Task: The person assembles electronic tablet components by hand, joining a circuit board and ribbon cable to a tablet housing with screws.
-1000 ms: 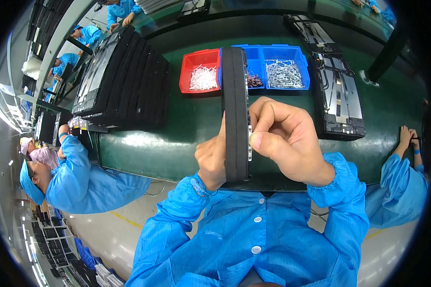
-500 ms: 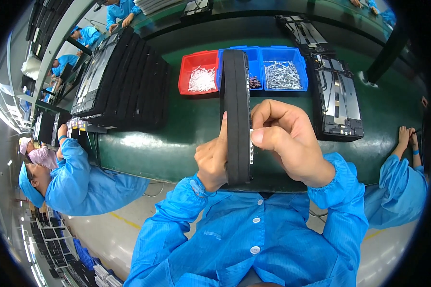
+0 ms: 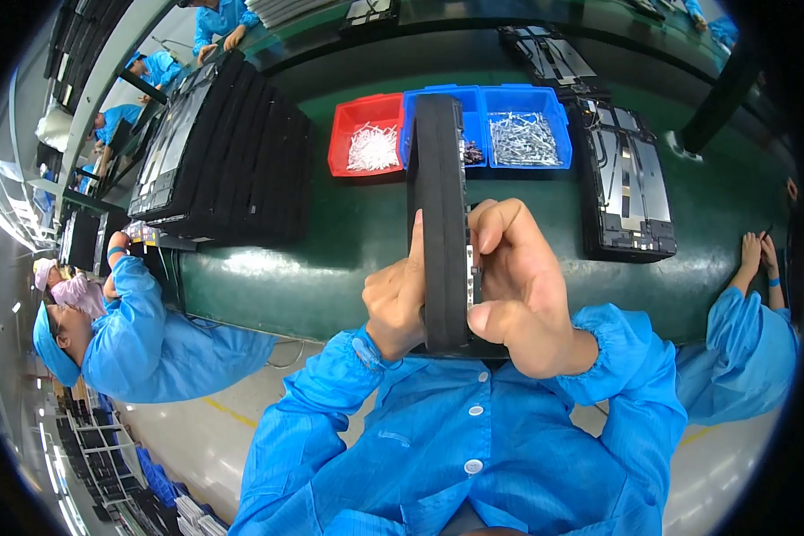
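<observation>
You are holding the black, slab-shaped device (image 3: 447,223) on edge above the green table's (image 3: 348,223) near edge, your left hand (image 3: 395,299) gripping it, your right hand (image 3: 529,286) half-curling against its silver strip (image 3: 471,277), whether pinching I cannot tell. The work is looking unfinished, the remainder unclear. Beyond, the device is partly hiding the middle blue plastic bin (image 3: 480,129).

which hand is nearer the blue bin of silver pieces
Right: the right hand is below the blue bin in the picture, at the right edge of the black unit; the left hand is farther, to the lower left, on the unit's left side.
</observation>
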